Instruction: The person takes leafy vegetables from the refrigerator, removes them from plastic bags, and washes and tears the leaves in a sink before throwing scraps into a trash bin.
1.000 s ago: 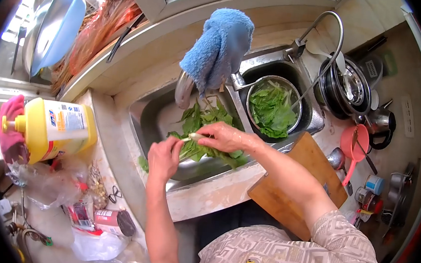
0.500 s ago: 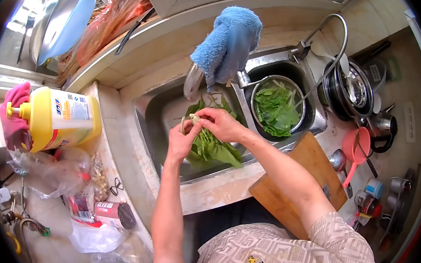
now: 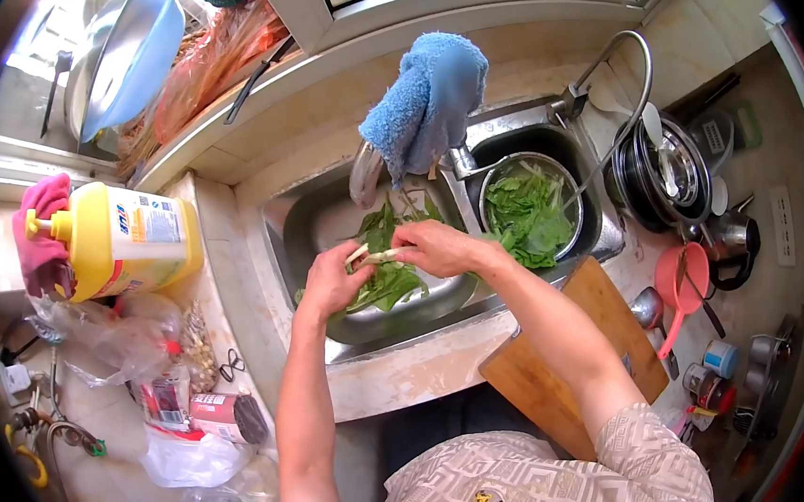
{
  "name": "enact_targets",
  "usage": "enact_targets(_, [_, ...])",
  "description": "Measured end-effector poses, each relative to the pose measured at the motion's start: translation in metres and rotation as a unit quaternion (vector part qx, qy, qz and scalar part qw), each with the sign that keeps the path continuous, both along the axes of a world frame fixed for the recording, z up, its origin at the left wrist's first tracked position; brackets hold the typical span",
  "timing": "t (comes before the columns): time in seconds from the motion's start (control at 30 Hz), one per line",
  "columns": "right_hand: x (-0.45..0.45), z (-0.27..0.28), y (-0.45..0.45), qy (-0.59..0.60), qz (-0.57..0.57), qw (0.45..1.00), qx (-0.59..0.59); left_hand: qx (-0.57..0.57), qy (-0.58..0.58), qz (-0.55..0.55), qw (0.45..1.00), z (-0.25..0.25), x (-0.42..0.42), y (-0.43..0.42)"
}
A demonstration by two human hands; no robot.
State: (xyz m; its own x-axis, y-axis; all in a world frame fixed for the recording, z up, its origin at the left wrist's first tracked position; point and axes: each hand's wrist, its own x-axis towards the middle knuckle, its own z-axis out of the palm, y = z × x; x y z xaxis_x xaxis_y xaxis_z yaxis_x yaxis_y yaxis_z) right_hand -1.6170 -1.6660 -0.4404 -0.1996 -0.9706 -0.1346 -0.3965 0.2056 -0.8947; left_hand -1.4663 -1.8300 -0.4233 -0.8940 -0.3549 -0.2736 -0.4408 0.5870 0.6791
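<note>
Over the left sink basin [image 3: 329, 212], both hands work on leafy greens [image 3: 390, 288]. My left hand [image 3: 332, 279] is closed around the pale stem ends, with a stub of stem poking up by the thumb. My right hand [image 3: 442, 248] pinches a pale stem between thumb and fingers, close beside the left. Leaves hang below and between the hands. More loose greens [image 3: 381, 223] lie in the basin behind them. In the right basin, a round strainer [image 3: 576, 229] holds a heap of cut greens [image 3: 530, 214].
A blue cloth [image 3: 429, 93] drapes over the faucet [image 3: 367, 173] above the basin. A wooden cutting board [image 3: 593, 337] lies at the right front edge. Stacked pans [image 3: 629, 189] and a pink ladle [image 3: 678, 282] stand right; a yellow pump bottle [image 3: 143, 240] stands left.
My hands have moved slightly lower and apart, with pale stems now showing between them. The hanging leaves have shifted, and the camera view has tilted a little.
</note>
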Motion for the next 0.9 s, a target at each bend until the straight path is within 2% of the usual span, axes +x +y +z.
enact_targets(0.03, [0.001, 0.001, -0.001, 0.000, 0.004, 1.000, 0.019, -0.007, -0.039, -0.002, 0.999, 0.005, -0.001, 0.000])
enact_targets(0.07, [0.001, 0.002, -0.001, 0.002, 0.006, 1.000, 0.016, -0.010, -0.037, 0.000, 0.999, 0.006, -0.002, -0.001])
enact_targets(0.13, [0.002, 0.014, -0.002, -0.032, -0.020, 0.997, 0.068, -0.092, -0.057, 0.011, 0.994, 0.005, -0.001, -0.004])
enact_targets(0.17, [-0.002, 0.021, 0.001, -0.086, -0.051, 0.992, 0.080, -0.104, -0.046, 0.021, 0.993, -0.005, 0.004, -0.011])
enact_targets(0.2, [-0.002, 0.019, 0.005, -0.085, -0.050, 0.992, 0.078, -0.106, -0.045, 0.022, 0.993, -0.005, 0.010, -0.013])
enact_targets(0.27, [-0.006, 0.011, 0.005, -0.070, -0.065, 0.995, 0.029, 0.164, -0.025, 0.095, 0.982, -0.008, 0.013, -0.023])
enact_targets(0.3, [-0.002, 0.013, 0.002, -0.092, -0.093, 0.991, 0.021, 0.231, 0.021, 0.088, 0.969, 0.004, 0.008, -0.014])
enact_targets(0.33, [0.008, 0.006, -0.003, -0.095, -0.095, 0.991, 0.022, 0.232, 0.017, 0.087, 0.969, 0.002, 0.008, -0.006])
enact_targets(0.4, [0.021, -0.010, -0.015, -0.101, -0.213, 0.955, -0.182, 0.348, 0.076, 0.106, 0.928, -0.001, 0.000, 0.001])
enact_targets(0.43, [0.019, 0.023, -0.010, -0.170, -0.198, 0.964, -0.058, 0.347, 0.077, 0.103, 0.929, 0.000, -0.002, 0.005])
enact_targets(0.47, [0.017, 0.023, -0.011, -0.169, -0.199, 0.963, -0.060, 0.377, 0.085, 0.129, 0.913, 0.000, -0.003, 0.009])
enact_targets(0.53, [0.015, 0.015, -0.010, -0.187, -0.111, 0.974, -0.064, 0.350, 0.108, 0.125, 0.922, -0.006, -0.002, 0.012])
enact_targets(0.6, [0.008, 0.010, -0.007, -0.187, -0.096, 0.977, -0.033, 0.325, 0.065, 0.095, 0.939, -0.004, 0.005, 0.005])
enact_targets(0.67, [-0.006, 0.026, -0.001, -0.072, 0.011, 0.994, 0.083, 0.261, -0.015, 0.037, 0.964, 0.009, 0.009, -0.002])
enact_targets(0.7, [-0.008, 0.026, 0.000, -0.057, 0.031, 0.995, 0.079, 0.259, -0.050, 0.028, 0.964, 0.011, 0.010, -0.003])
enact_targets(0.77, [-0.006, 0.019, 0.000, -0.055, 0.031, 0.995, 0.072, 0.255, -0.082, 0.017, 0.963, 0.011, 0.009, -0.007])
enact_targets(0.83, [-0.008, 0.017, 0.003, -0.055, 0.035, 0.996, 0.065, 0.204, -0.092, 0.005, 0.975, 0.004, 0.012, -0.012])
enact_targets(0.9, [-0.019, 0.018, 0.009, -0.038, 0.035, 0.993, 0.109, 0.190, -0.092, 0.034, 0.977, -0.002, 0.024, -0.027])
